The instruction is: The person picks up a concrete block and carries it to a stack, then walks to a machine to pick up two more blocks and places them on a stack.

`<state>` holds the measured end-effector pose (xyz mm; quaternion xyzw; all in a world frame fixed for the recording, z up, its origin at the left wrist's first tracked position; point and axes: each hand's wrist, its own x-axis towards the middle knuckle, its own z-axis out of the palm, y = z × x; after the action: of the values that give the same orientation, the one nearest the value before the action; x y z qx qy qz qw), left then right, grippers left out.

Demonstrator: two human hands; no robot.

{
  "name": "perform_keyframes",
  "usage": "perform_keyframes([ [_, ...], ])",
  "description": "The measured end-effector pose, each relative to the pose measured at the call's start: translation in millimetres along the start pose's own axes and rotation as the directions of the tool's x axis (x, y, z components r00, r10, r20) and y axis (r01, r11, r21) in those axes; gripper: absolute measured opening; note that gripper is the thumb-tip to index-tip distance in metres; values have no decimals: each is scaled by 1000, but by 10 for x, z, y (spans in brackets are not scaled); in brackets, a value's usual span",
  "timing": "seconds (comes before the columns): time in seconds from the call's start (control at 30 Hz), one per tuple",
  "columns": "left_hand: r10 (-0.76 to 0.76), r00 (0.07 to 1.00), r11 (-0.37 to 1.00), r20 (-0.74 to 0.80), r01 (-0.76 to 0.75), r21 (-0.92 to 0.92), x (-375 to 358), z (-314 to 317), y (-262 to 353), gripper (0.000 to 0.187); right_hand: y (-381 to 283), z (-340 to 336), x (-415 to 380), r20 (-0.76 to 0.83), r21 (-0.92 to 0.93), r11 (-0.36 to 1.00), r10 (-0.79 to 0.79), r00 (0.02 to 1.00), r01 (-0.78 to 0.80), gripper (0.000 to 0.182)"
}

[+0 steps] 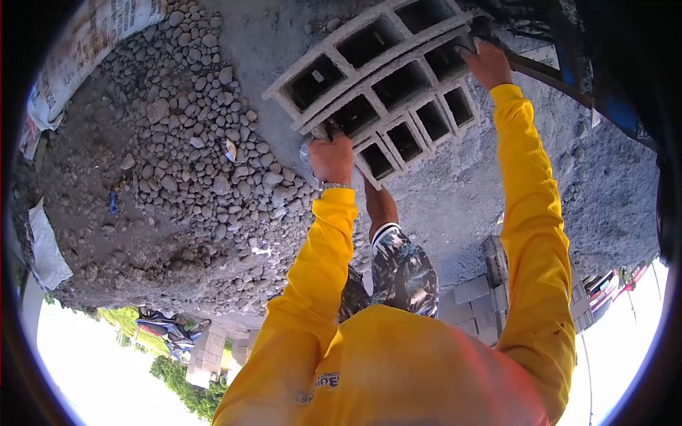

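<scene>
Blocks of hollow concrete lay on a slant, side by side, open cells facing up, at the top of the view. The left hand was clenched round the near left end of the middle block, a bracelet at its wrist. The right hand had its fingers hooked round the far right end of that same block, partly in shadow. The outermost block, with wide cells, sat against it on the far side; a narrower-celled block lay on the near side, by a bare leg and patterned shorts.

Both arms reached out in yellow sleeves (a rather bright yellow, at that, against all the grey ground). Left of the blocks spread a heap of rounded stones, with a printed sack beyond it and a scrap of blue on the dirt. A white sheet lay farther left. Behind the person, more grey blocks stood in piles.
</scene>
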<state>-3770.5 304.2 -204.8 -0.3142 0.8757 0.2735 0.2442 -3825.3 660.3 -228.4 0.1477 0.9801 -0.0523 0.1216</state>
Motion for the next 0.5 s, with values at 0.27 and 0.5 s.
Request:
perform_keyframes([
  [0.27, -4, 999, 999, -38, 6, 44, -85, 4, 41, 44, 86, 40, 65, 82, -56, 997, 48, 995, -43, 52],
  [0.5, 45, 999, 998, -2, -46, -47, -32, -9, -5, 54, 71, 36, 79, 109, -28, 997, 75, 991, -72, 65],
])
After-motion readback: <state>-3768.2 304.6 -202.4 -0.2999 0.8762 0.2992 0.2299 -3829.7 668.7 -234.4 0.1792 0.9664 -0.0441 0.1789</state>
